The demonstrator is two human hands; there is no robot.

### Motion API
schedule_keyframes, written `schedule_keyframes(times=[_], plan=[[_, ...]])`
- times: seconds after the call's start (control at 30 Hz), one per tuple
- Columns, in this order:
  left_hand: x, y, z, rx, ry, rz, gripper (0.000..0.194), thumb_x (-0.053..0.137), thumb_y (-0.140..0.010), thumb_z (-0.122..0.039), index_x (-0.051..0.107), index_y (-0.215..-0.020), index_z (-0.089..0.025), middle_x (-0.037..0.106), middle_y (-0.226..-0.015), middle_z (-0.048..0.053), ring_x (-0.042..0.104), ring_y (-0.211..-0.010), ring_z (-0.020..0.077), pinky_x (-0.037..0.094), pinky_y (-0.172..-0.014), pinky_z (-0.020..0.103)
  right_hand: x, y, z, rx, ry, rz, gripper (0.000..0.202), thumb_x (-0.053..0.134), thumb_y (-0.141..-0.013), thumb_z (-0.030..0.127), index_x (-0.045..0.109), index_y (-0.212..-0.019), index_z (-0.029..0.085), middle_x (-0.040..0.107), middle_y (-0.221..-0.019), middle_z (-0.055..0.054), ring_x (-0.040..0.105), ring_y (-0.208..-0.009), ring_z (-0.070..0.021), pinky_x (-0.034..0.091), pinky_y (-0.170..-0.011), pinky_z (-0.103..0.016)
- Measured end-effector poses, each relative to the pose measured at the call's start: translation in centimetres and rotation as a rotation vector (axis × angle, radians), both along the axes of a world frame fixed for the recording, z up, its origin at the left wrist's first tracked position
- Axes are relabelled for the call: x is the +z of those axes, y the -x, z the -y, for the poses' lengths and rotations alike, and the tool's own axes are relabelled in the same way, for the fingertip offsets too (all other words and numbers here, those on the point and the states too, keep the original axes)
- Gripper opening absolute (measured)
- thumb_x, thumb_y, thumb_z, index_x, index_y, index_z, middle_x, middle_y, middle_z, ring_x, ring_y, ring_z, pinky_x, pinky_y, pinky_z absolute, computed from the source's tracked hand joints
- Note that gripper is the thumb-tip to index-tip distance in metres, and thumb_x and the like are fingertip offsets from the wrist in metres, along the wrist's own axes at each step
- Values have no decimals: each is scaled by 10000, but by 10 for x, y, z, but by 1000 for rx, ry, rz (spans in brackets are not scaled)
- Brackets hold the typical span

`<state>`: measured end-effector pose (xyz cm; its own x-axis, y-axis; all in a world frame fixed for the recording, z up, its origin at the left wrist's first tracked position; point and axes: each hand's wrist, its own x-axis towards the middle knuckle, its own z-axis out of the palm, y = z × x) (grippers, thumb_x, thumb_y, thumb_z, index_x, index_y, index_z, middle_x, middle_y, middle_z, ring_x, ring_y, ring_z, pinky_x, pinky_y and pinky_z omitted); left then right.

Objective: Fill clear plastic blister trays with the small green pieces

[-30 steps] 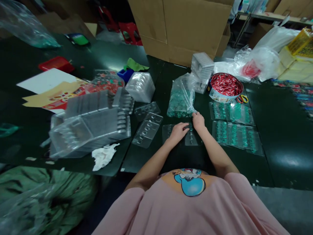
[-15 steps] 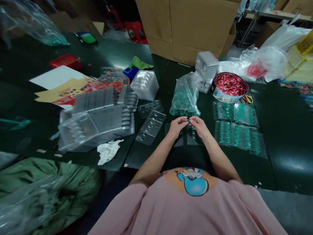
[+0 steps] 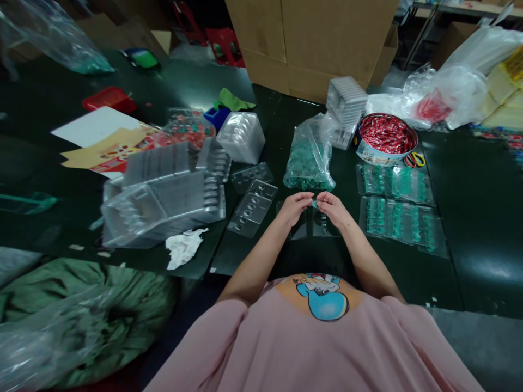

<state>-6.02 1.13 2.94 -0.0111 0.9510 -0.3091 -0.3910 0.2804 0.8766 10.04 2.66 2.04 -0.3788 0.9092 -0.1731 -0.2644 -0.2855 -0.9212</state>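
My left hand (image 3: 297,207) and my right hand (image 3: 332,208) meet in front of me, fingertips pinched on a small green piece (image 3: 314,203). Its exact kind is too small to make out. Under the hands lies a clear plastic blister tray (image 3: 324,224), partly covered by my right hand. Just beyond them rests a clear bag of green pieces (image 3: 309,158), its mouth towards me. To the right, blister trays filled with green pieces (image 3: 402,224) lie flat in two rows.
Stacked clear trays (image 3: 163,196) and a crumpled white tissue (image 3: 184,249) are on the left. A round tin of red-wrapped pieces (image 3: 386,137) stands at the back right, beside scissors (image 3: 415,159). A tall cardboard box (image 3: 314,49) rises behind the table.
Both hands stay together over the tray, with small finger movements around the green piece. The piece shows a little more between the fingertips. The camera view has shifted slightly.
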Motion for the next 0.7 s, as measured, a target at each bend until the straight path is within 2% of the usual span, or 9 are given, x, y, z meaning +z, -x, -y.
schedule_keyframes(times=[0.17,0.3,0.37,0.43,0.57,0.63,0.7], plan=[[1,0,3,-99,109,257,376,840,-596,-181,715,-951,-180,659,-764,12,588,-654,86,475,-656,233,4,-1,3,9,108,-121,327,826,-618,329,585,-813,224,540,-764,49,489,-653,-78,387,-602,-218],[10,18,0,-92,7,210,314,784,-698,-217,682,-995,-222,629,-777,7,602,-692,103,505,-711,282,6,-13,1,-86,150,-206,325,816,-610,299,569,-812,233,520,-726,51,470,-628,-86,378,-574,-225],[20,35,-8,-6,-72,110,286,767,-719,-257,677,-989,-227,619,-770,3,597,-689,103,505,-702,276,5,-24,0,-158,149,-208,320,804,-616,293,570,-828,244,521,-721,48,471,-631,-98,376,-564,-232],[34,56,-21,135,-156,-31,289,773,-698,-277,684,-966,-214,620,-755,-3,584,-670,96,493,-679,249,4,-34,0,-202,138,-201,309,796,-627,290,575,-841,253,531,-728,43,479,-644,-106,374,-559,-233],[59,92,-55,446,-343,-446,201,739,-693,-265,700,-857,-154,627,-716,-9,558,-660,97,455,-656,218,1,-38,4,-212,143,-219,284,807,-628,273,602,-821,240,533,-729,43,476,-640,-90,365,-555,-213],[64,103,-69,527,-426,-673,141,706,-728,-262,695,-797,-140,613,-691,-17,545,-668,101,437,-673,217,2,-32,7,-206,163,-233,279,820,-620,267,616,-807,226,525,-716,47,466,-623,-77,365,-558,-205],[61,111,-79,551,-445,-878,127,681,-764,-260,682,-761,-133,584,-656,-27,522,-656,102,417,-686,220,3,-27,11,-195,179,-238,285,833,-612,272,625,-799,217,523,-708,49,463,-611,-70,370,-565,-205]])
